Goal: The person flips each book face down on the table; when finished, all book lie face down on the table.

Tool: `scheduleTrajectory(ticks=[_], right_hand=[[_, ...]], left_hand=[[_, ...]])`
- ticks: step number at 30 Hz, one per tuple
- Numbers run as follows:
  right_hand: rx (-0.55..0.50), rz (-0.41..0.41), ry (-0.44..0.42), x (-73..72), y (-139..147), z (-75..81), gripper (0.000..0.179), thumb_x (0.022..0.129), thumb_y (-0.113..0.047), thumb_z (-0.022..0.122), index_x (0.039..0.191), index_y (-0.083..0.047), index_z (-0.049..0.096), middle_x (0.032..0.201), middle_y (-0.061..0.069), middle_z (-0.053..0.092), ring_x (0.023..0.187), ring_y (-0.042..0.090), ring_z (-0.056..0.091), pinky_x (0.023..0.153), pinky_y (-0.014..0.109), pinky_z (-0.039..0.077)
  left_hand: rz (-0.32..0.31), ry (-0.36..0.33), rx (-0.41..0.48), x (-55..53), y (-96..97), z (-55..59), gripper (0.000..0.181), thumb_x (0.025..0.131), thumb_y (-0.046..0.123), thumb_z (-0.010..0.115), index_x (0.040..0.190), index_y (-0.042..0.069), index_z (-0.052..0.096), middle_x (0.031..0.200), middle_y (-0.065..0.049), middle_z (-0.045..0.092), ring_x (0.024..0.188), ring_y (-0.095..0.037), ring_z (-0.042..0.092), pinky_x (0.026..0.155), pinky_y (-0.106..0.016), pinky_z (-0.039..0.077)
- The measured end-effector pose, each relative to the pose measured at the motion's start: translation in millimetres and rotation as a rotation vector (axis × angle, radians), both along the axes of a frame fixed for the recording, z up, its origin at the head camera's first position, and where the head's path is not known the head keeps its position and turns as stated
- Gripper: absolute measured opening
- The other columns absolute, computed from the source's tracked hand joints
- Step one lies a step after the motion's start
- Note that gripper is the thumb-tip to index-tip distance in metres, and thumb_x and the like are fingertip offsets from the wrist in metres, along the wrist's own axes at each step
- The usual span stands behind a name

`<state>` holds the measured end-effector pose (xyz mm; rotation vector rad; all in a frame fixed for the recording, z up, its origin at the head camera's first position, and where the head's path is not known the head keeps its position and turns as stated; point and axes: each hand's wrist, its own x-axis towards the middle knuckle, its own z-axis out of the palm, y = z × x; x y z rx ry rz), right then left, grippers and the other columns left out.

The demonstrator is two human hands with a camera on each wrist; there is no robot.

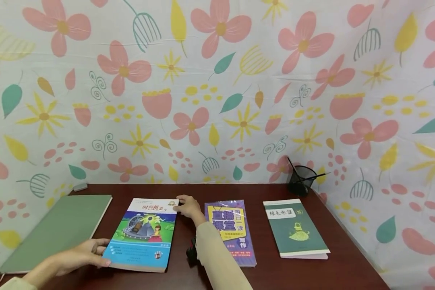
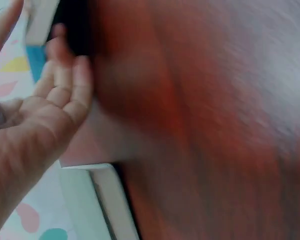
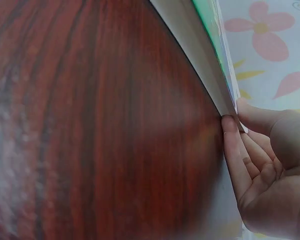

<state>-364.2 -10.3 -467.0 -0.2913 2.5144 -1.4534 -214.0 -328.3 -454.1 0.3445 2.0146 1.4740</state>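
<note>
A paperback book (image 1: pixel 145 233) with a blue and green cartoon cover lies left of the middle of the table. My right hand (image 1: pixel 188 207) pinches its far right corner, thumb on the cover side and fingers below, as the right wrist view shows at the book's edge (image 3: pixel 197 55). Beside the near left corner is my left hand (image 1: pixel 83 255), its fingertips and thumb right at the edge. In the left wrist view those fingers (image 2: pixel 80 80) stretch loosely towards the book's pages (image 2: pixel 42 22), with the thumb apart from the cover.
A large green hardcover book (image 1: pixel 61 229) lies to the left. Towards the right are a purple and yellow book (image 1: pixel 248 241) and a dark green booklet (image 1: pixel 293 229). A black mesh pen holder (image 1: pixel 299 187) stands at the back right, before a flowered cloth (image 1: pixel 217 121).
</note>
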Motion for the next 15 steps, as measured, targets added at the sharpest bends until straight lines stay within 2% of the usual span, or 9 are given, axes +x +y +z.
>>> scheduleTrajectory(ticks=[3,5,7,10,13,15], right_hand=[[-0.003,-0.001,-0.007,3.9,0.0,-1.4,0.049,0.09,-0.015,0.07,0.137,-0.01,0.055,0.139,0.013,0.058,0.098,0.027,0.071,0.082,0.036,0.059],[-0.014,0.011,-0.024,6.3,-0.4,-0.7,0.053,0.09,-0.015,0.07,0.14,-0.01,0.052,0.142,0.014,0.055,0.098,0.027,0.071,0.083,0.036,0.059],[-0.044,0.032,-0.054,8.0,-2.1,0.9,0.057,0.09,-0.014,0.069,0.143,-0.008,0.048,0.145,0.016,0.051,0.099,0.027,0.07,0.084,0.035,0.058],[-0.11,0.036,-0.091,8.2,-6.3,4.5,0.059,0.09,-0.011,0.068,0.144,-0.004,0.045,0.145,0.02,0.048,0.099,0.028,0.069,0.083,0.033,0.059],[-0.189,-0.013,-0.124,6.6,-8.4,6.0,0.055,0.09,-0.005,0.067,0.141,0.001,0.047,0.14,0.023,0.051,0.103,0.03,0.068,0.083,0.034,0.059],[-0.254,-0.07,-0.159,6.2,-9.6,5.5,0.051,0.088,-0.002,0.067,0.136,0.004,0.052,0.134,0.024,0.056,0.103,0.031,0.068,0.083,0.035,0.059]], left_hand=[[0.024,-0.012,-0.103,1.5,1.9,2.2,0.088,0.097,0.025,0.058,0.134,-0.035,0.004,0.133,-0.044,0.046,0.106,-0.02,0.065,0.08,-0.032,0.056],[0.059,-0.025,-0.142,1.8,3.6,4.7,0.09,0.098,0.026,0.058,0.134,-0.035,0.003,0.139,-0.052,0.026,0.116,-0.031,0.061,0.086,-0.039,0.057],[0.07,-0.042,-0.129,2.4,3.7,8.2,0.089,0.098,0.025,0.057,0.134,-0.034,0.001,0.14,-0.053,0.02,0.119,-0.039,0.058,0.09,-0.045,0.056],[0.062,-0.092,-0.035,3.1,2.3,15.6,0.079,0.098,0.02,0.056,0.138,-0.028,0.007,0.134,-0.044,0.042,0.115,-0.04,0.062,0.091,-0.051,0.055],[0.047,-0.124,0.04,3.3,2.9,23.6,0.065,0.099,0.016,0.055,0.137,-0.021,0.017,0.123,-0.02,0.064,0.107,-0.036,0.068,0.089,-0.053,0.055],[0.043,-0.128,0.073,4.1,3.3,27.8,0.06,0.099,0.015,0.054,0.137,-0.016,0.02,0.12,-0.008,0.067,0.103,-0.036,0.069,0.087,-0.051,0.057]])
